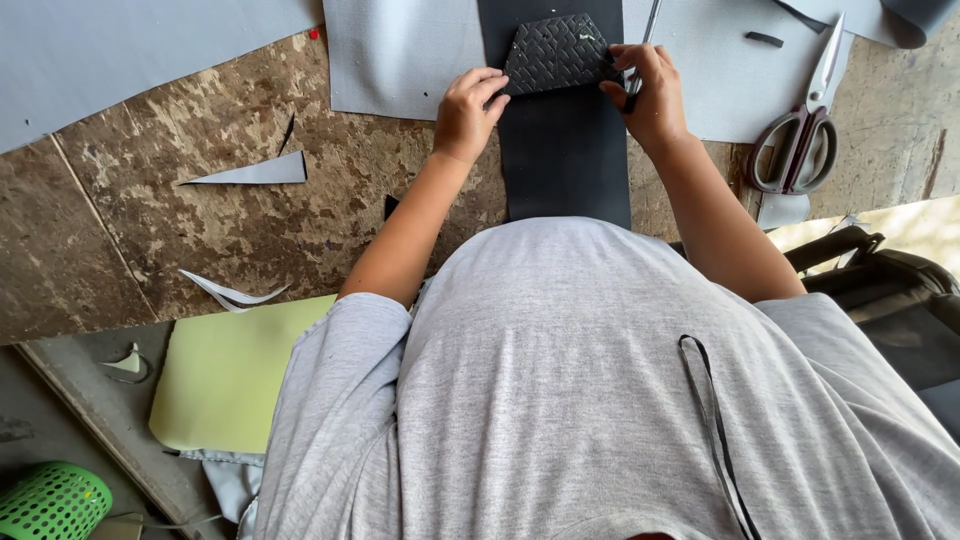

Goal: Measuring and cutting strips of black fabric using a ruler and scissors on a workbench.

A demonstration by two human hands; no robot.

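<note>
Scissors (797, 140) lie right of hands (467, 110) holding quilted black piece (556, 52)

I see even, soft daylight over the mottled brown stone worktop (230, 180), with only faint shadows under the forearms. A brighter sunlit patch glows at the right edge. The grey cotton shirt (600, 400) is sharp; edges bow slightly from the wide lens.

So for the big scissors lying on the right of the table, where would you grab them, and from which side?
Probably by the brown handle loops of the scissors, coming from the near edge of the table. The loops lie toward the person and the closed blades point away, over the grey sheet. The right hand is nearest, though it already holds a thin tool.
</note>
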